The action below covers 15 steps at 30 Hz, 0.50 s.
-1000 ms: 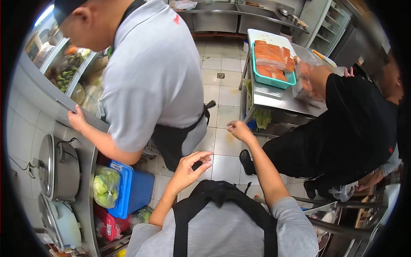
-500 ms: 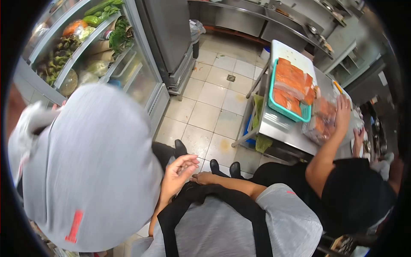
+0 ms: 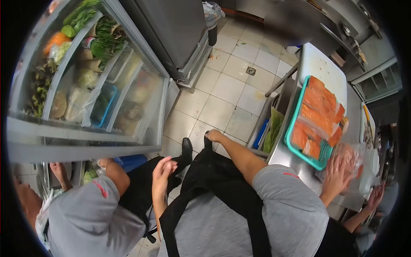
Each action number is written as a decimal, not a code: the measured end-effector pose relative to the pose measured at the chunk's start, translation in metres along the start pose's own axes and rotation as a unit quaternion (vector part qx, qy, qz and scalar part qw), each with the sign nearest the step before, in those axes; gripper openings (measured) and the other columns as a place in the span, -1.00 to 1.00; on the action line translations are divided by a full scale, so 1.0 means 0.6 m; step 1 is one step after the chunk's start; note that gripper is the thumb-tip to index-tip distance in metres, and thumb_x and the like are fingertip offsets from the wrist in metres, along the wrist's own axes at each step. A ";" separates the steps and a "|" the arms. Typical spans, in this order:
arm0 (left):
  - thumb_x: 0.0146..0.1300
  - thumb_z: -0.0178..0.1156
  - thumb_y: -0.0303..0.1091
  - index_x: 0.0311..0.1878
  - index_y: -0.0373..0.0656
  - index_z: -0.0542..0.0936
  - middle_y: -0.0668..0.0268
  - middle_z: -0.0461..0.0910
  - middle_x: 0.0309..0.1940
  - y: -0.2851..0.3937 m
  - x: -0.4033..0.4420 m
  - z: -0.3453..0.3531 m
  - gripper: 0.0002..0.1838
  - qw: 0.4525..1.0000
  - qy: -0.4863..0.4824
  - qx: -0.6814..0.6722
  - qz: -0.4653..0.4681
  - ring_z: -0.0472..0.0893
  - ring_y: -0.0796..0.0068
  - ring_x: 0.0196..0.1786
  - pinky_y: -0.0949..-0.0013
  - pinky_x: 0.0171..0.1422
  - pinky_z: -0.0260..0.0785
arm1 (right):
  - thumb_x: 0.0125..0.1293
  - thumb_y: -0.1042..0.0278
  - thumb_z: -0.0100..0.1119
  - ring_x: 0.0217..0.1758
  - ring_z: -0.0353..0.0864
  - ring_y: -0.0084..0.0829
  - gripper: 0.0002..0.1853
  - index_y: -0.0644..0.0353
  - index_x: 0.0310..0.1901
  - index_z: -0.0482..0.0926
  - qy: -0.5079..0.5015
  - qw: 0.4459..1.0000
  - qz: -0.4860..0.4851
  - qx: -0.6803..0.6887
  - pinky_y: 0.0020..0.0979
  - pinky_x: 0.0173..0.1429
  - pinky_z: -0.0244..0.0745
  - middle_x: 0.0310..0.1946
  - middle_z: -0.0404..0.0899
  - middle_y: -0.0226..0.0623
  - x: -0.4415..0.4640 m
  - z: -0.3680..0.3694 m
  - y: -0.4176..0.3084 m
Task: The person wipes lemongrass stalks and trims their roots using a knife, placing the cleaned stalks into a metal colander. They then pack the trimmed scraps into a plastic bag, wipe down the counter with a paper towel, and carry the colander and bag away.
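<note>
Head view – L hand half-open nr blk boot; R hand above flr tiles, can't tell grip – teal fish bskt to R.

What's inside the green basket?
Orange fish pieces, piled above the rim in the green basket. Some mesh shows at the near end; whatever lies beneath the pile is covered.

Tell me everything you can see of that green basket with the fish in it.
The basket is teal green, roughly rectangular and looks like plastic, with a solid rim and lattice-like walls. It sits upright on the metal table, beside a white board. Orange fish pieces are piled inside, leaving mesh bare at the near end. Whether the clear bag touches it is unclear.
</note>
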<state>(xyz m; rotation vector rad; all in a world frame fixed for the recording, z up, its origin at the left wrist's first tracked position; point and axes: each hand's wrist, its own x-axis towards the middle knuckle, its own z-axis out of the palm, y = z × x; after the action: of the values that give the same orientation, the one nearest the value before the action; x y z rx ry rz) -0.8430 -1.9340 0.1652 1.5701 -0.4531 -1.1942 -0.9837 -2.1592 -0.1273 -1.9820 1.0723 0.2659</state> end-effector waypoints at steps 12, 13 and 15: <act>0.26 -0.43 0.35 -0.05 -0.39 0.52 -0.14 0.49 -0.03 -0.132 0.504 0.232 -0.12 0.744 -0.434 0.472 -0.186 0.40 -0.04 0.14 0.22 0.29 0.14 | 0.15 0.20 0.00 -0.18 0.55 -0.03 -0.68 0.33 -0.35 0.60 0.239 0.946 0.131 0.174 -0.23 -0.04 0.43 -0.30 0.58 0.00 0.068 -0.215 0.143; 0.26 -0.43 0.35 -0.09 -0.40 0.54 -0.17 0.50 -0.06 -0.130 0.524 0.234 -0.11 0.749 -0.437 0.458 -0.196 0.41 -0.07 0.13 0.21 0.27 0.15 | 0.14 0.23 0.02 -0.20 0.55 -0.03 -0.71 0.32 -0.35 0.60 0.298 0.923 0.140 0.199 -0.23 -0.06 0.44 -0.31 0.58 0.00 0.066 -0.218 0.160; 0.29 -0.39 0.28 -0.06 -0.41 0.52 -0.18 0.47 -0.03 -0.144 0.564 0.248 -0.17 0.747 -0.452 0.442 -0.204 0.41 -0.08 0.12 0.17 0.24 0.17 | 0.11 0.27 0.07 -0.21 0.57 -0.04 -0.75 0.29 -0.32 0.61 0.312 0.912 0.186 0.189 -0.26 -0.08 0.46 -0.32 0.58 0.01 0.057 -0.237 0.193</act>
<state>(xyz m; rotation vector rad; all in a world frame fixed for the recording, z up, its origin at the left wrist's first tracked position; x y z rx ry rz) -0.8502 -2.2421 -0.0567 1.7878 -1.5556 -2.3057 -1.0795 -2.3193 -0.1240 -1.5206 1.7601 -0.3890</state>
